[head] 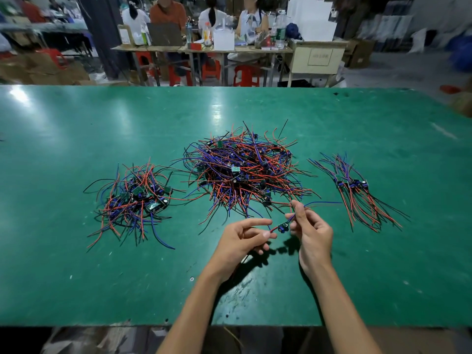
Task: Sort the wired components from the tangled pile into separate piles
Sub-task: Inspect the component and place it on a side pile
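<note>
A big tangled pile of small circuit boards with red, blue and black wires lies mid-table. A smaller loose pile sits to its left. On the right, a neat row of components lies with wires aligned. Between my hands hangs one wired component, just in front of the big pile. My left hand pinches its red and black wires between thumb and fingers. My right hand pinches its blue wires, which trail off to the right.
The green table stretches wide, with its front edge close to me. Behind the far edge stand red stools, a bench with bottles and boxes, and several seated people.
</note>
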`<state>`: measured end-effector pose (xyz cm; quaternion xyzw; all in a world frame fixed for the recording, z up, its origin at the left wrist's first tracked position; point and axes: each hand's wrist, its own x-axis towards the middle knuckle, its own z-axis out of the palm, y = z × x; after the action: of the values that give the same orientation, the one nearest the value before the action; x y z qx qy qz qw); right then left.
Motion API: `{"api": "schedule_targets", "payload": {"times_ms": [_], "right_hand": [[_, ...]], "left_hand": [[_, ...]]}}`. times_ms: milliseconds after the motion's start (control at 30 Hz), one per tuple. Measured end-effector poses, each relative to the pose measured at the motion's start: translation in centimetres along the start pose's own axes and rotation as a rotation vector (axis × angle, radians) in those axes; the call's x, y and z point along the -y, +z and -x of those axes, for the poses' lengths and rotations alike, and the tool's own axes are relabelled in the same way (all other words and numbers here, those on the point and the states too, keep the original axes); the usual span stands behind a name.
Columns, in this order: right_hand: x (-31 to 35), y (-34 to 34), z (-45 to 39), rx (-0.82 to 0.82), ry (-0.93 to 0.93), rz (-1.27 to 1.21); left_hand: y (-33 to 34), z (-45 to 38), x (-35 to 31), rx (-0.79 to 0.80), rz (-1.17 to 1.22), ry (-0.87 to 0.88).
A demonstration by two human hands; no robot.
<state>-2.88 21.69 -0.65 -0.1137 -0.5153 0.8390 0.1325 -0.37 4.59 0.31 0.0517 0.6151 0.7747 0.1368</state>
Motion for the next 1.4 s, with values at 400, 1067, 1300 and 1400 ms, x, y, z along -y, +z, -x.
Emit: {"api": "schedule_targets", "payload": {"times_ms": [400,1067,1300,1400], "right_hand": [[1.1,-0.4,0.3,0.188,0.117,0.008],[11.0,-1.2,-13.0,-0.226,-0.207,0.765],[11.4,-0.5,-13.4,-0.073,-0.266,1.347],[6.8,2.3,-8.1,0.34,-0.366,1.299]], "left_hand": [[0.9,0.9,1.1,-0.383,-0.488,0.514],[0.3,0.1,0.8,-0.381,-0.126,0.155],[0.1,-0.4,1.3,-0.471,-0.097,0.163],[0.0,-0.6,1.4,-0.475,-0.114,0.166]]}}
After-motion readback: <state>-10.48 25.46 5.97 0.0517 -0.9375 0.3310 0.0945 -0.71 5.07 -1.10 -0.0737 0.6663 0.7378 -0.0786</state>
